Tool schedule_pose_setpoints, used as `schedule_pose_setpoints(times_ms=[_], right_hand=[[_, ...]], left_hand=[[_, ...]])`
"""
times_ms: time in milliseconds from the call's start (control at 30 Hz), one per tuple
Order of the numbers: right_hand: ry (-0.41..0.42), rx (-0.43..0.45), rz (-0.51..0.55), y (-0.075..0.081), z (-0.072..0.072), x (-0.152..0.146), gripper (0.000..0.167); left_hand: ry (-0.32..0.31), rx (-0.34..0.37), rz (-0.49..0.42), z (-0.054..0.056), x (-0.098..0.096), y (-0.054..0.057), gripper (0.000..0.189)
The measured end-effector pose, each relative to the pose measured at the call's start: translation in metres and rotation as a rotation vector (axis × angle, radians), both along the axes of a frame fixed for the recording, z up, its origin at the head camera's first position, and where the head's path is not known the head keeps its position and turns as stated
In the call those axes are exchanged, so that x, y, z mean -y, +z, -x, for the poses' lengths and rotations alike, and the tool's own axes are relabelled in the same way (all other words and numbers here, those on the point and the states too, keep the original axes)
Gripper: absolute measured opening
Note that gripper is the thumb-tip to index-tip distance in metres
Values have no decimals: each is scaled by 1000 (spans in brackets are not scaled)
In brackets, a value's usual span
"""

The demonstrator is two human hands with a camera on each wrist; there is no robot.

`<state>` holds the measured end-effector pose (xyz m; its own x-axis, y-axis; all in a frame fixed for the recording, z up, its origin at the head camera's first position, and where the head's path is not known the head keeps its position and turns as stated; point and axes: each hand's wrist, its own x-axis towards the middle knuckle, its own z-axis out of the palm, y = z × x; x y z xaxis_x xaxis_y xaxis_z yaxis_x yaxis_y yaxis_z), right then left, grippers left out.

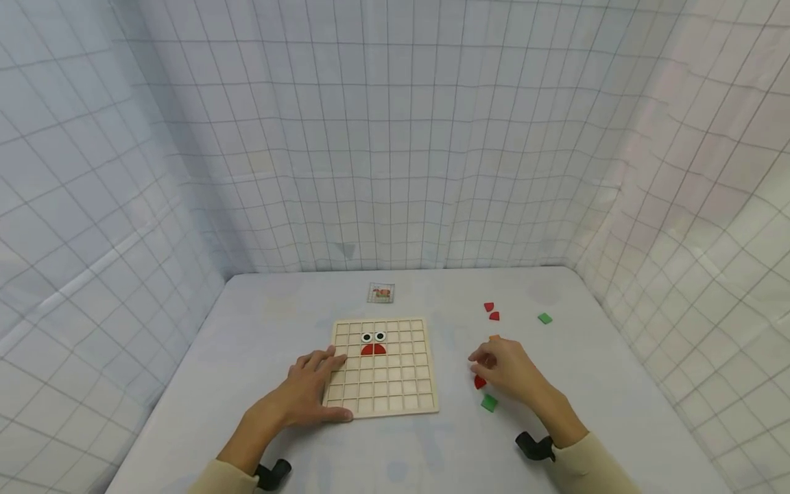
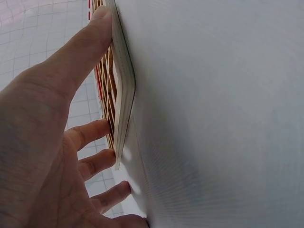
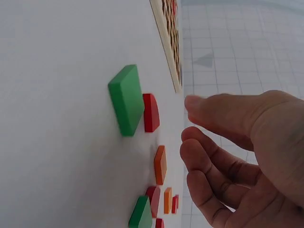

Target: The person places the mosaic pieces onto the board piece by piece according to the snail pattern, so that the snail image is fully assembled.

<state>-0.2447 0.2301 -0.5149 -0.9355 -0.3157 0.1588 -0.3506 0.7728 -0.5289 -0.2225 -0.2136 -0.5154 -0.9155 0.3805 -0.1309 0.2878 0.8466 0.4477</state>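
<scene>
A pale wooden grid board (image 1: 396, 388) lies flat on the table, with two eye pieces (image 1: 380, 336) above two red quarter-round pieces (image 1: 367, 350) in its cells. My left hand (image 1: 308, 392) rests at the board's left side, fingers spread, thumb along the near left corner. To the right of the board, my right hand (image 1: 507, 369) hovers over loose pieces, thumb and bent fingertips a little apart with nothing visible between them. Below it lie a green tile (image 3: 127, 100), a red piece (image 3: 151, 113) and an orange piece (image 3: 160, 165); in the head view the hand partly covers this group.
A small picture card (image 1: 381, 293) lies behind the board. Two more red pieces (image 1: 494, 316) and another green tile (image 1: 545, 318) are farther back on the right. White grid-lined curtains (image 1: 395, 151) enclose the white table (image 1: 395, 453) at the back and sides.
</scene>
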Motion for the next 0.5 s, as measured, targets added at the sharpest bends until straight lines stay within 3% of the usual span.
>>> schedule_pose_setpoints(times_ms=[267, 500], right_hand=[[97, 35, 2, -4, -20, -29, 18], [190, 75, 30, -6, -29, -43, 31]], left_hand=[[-10, -10, 1, -1, 1, -1, 119], [-7, -9, 2, 1, 0, -1, 120]])
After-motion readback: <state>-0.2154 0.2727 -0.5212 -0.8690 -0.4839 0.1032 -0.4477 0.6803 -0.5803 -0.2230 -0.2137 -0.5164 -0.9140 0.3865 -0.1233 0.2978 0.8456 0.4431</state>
